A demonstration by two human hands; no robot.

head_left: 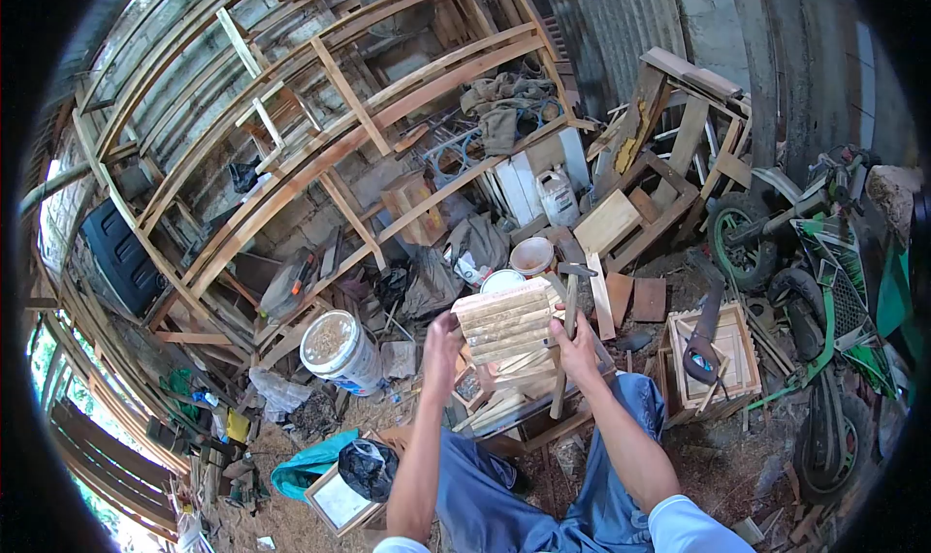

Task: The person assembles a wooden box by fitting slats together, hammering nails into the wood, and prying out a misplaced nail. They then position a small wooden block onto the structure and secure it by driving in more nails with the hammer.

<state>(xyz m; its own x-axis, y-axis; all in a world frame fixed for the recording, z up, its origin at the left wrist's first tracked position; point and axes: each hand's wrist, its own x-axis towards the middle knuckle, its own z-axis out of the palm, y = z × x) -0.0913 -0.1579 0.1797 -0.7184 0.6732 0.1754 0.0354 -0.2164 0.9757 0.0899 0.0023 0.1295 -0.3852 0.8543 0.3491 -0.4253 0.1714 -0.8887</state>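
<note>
A slatted wooden panel point(506, 325) of pale strips stands tilted over my lap, at the middle of the head view. At its left edge is my left hand point(442, 351), its fingers blurred and partly hidden, so its grip is unclear. My right hand point(576, 347) is closed around the handle of a hammer point(568, 311), close against the panel's right edge; the hammer's head points up. Under the panel lie several loose wood strips point(495, 410) on a low wooden support between my knees.
A white bucket point(339, 349) of sawdust stands left. A wooden box point(722, 359) with a handsaw point(702, 345) on it is right, beside a green motorcycle point(824, 291). Wooden frames point(349, 141) fill the back. A frame with black plastic point(367, 468) lies at lower left.
</note>
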